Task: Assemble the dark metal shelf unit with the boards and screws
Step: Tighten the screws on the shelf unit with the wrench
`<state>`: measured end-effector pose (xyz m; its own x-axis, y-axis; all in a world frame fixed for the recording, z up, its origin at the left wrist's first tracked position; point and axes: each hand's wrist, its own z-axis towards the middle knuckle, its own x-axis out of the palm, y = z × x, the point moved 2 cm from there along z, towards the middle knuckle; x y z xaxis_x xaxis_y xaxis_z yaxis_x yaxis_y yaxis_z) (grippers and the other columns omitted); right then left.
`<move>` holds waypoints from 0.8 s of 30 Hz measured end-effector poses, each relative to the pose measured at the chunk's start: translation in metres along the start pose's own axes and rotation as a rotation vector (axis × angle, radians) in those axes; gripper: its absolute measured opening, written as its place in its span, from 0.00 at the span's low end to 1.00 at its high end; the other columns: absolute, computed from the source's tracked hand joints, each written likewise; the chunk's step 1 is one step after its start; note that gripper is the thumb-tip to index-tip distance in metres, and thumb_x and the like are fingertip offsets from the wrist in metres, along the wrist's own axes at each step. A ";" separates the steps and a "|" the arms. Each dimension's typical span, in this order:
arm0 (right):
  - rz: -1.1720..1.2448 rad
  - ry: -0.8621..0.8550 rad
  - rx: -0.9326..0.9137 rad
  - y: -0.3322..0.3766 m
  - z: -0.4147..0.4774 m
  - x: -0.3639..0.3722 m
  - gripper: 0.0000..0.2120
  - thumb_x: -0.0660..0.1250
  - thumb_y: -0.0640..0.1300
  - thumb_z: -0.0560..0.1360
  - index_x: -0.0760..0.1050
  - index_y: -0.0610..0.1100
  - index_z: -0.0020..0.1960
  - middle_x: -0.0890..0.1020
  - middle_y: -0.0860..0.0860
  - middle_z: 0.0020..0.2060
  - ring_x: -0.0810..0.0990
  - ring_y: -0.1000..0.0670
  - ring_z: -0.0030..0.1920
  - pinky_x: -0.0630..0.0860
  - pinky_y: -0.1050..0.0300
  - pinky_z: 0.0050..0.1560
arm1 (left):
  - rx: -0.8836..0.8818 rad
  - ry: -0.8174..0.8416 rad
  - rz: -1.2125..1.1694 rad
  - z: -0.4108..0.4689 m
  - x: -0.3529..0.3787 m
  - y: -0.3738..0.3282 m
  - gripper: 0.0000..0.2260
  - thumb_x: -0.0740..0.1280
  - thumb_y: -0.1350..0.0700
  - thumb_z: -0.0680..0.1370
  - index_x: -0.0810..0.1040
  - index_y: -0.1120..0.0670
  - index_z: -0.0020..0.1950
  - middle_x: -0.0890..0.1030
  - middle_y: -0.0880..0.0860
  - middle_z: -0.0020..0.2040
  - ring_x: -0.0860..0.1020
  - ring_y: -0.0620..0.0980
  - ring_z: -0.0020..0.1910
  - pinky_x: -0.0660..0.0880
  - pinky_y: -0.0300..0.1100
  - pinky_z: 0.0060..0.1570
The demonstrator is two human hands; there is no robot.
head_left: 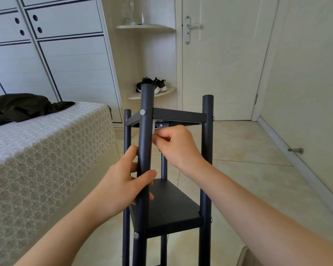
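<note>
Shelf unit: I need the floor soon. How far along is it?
Done: upper board and lower board sit screwed to the posts. In hand: left hand grips the near post; right hand pinches a pale tool at the bracket under the upper board. Left: that fixing; lower levels unseen.

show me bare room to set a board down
Bare floor tiles between the shelf unit and the door; bed cover this side of the dark clothes. Crowded under the top board, where the right hand pinches a tool.
</note>
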<state>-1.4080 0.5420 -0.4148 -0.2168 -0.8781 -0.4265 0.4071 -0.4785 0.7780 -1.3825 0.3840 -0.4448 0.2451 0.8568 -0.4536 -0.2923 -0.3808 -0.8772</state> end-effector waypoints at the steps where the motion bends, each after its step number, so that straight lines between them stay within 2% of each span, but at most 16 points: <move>1: -0.002 -0.011 -0.006 -0.001 0.001 0.001 0.14 0.66 0.43 0.79 0.79 0.44 0.35 0.76 0.50 0.26 0.72 0.53 0.29 0.74 0.57 0.40 | 0.003 0.001 -0.001 0.000 0.000 0.000 0.12 0.70 0.54 0.79 0.69 0.45 0.57 0.83 0.49 0.42 0.86 0.57 0.35 0.83 0.53 0.33; 5: 0.000 -0.067 -0.057 -0.006 0.005 0.009 0.14 0.66 0.41 0.79 0.81 0.36 0.38 0.78 0.41 0.29 0.75 0.42 0.33 0.73 0.54 0.39 | 0.013 -0.001 -0.002 0.000 0.000 0.001 0.12 0.70 0.55 0.79 0.69 0.44 0.57 0.83 0.48 0.42 0.86 0.57 0.35 0.83 0.56 0.34; 7: -0.013 -0.086 -0.080 -0.009 0.006 0.013 0.15 0.66 0.41 0.79 0.79 0.36 0.37 0.77 0.43 0.27 0.73 0.45 0.30 0.71 0.55 0.36 | 0.012 -0.001 -0.004 0.001 -0.001 0.002 0.12 0.69 0.55 0.79 0.69 0.44 0.57 0.83 0.49 0.42 0.86 0.57 0.35 0.83 0.58 0.35; 9: -0.025 -0.122 -0.108 -0.011 0.007 0.016 0.16 0.66 0.42 0.79 0.77 0.38 0.34 0.72 0.51 0.23 0.68 0.53 0.26 0.66 0.63 0.32 | 0.007 0.001 -0.008 0.001 -0.002 0.002 0.13 0.69 0.56 0.79 0.70 0.44 0.57 0.83 0.50 0.41 0.86 0.57 0.35 0.83 0.59 0.35; 11: -0.027 -0.157 -0.138 -0.012 0.008 0.018 0.17 0.66 0.42 0.79 0.75 0.41 0.31 0.68 0.56 0.21 0.67 0.55 0.25 0.62 0.68 0.31 | -0.004 0.007 -0.027 0.001 -0.004 0.002 0.13 0.70 0.56 0.78 0.70 0.44 0.57 0.83 0.52 0.41 0.86 0.58 0.35 0.83 0.57 0.34; 15: -0.013 -0.160 -0.152 -0.014 0.009 0.022 0.17 0.66 0.42 0.79 0.76 0.39 0.33 0.68 0.56 0.22 0.67 0.55 0.26 0.63 0.68 0.31 | -0.018 0.025 -0.054 0.001 -0.006 0.003 0.14 0.70 0.56 0.78 0.70 0.43 0.58 0.83 0.53 0.41 0.86 0.58 0.36 0.83 0.51 0.32; 19: 0.023 -0.135 -0.116 -0.015 0.008 0.021 0.18 0.65 0.43 0.80 0.75 0.37 0.33 0.70 0.50 0.23 0.67 0.54 0.26 0.65 0.65 0.31 | -0.027 0.021 -0.062 0.002 -0.006 0.004 0.14 0.70 0.56 0.78 0.70 0.44 0.59 0.83 0.53 0.41 0.86 0.58 0.36 0.82 0.48 0.31; 21: 0.014 -0.120 -0.094 -0.015 0.008 0.017 0.18 0.65 0.44 0.80 0.74 0.40 0.32 0.70 0.51 0.23 0.68 0.55 0.26 0.66 0.64 0.31 | -0.029 0.016 -0.064 0.002 -0.006 0.004 0.14 0.70 0.56 0.78 0.70 0.44 0.58 0.83 0.53 0.41 0.86 0.59 0.35 0.82 0.48 0.31; 24: 0.005 -0.091 -0.074 -0.013 0.006 0.012 0.20 0.65 0.43 0.80 0.72 0.54 0.30 0.71 0.54 0.22 0.69 0.55 0.25 0.68 0.63 0.30 | -0.026 0.024 -0.064 0.002 -0.005 0.004 0.13 0.70 0.56 0.78 0.70 0.44 0.57 0.83 0.52 0.42 0.86 0.59 0.36 0.82 0.48 0.32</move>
<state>-1.4217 0.5379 -0.4272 -0.2927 -0.8791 -0.3761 0.4719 -0.4749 0.7428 -1.3867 0.3789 -0.4452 0.2849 0.8713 -0.3996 -0.2510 -0.3346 -0.9083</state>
